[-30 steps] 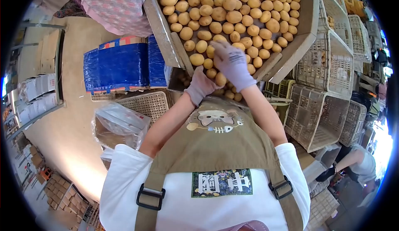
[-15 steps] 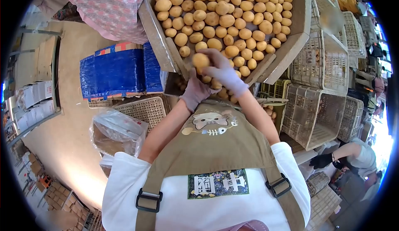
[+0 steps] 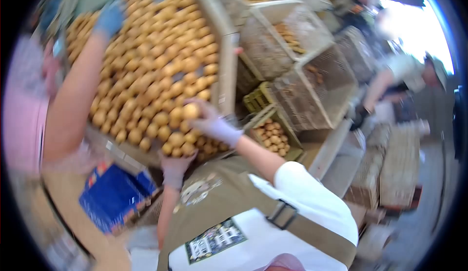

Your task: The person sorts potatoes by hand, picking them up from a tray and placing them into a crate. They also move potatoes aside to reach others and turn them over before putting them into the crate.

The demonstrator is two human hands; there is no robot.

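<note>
A potato is held in the fingers of my gloved right hand, just above the potatoes at the near right of a wide tray. At the tray's near end, my gloved left hand has its fingers spread, several potatoes lying right at the fingertips. Many more potatoes cover the tray, with small dark patches of its floor showing between them. The picture is smeared by motion.
A co-worker's blue-gloved hand reaches over the tray from the left. Potatoes fill a green crate at my right, near stacked plastic crates. A blue-wrapped box lies low left. Another person bends at the far right.
The view has swung right, and the tray now appears further left. My hands have come apart, the right one with a potato moving over the tray. A co-worker's blue glove has come into view.
</note>
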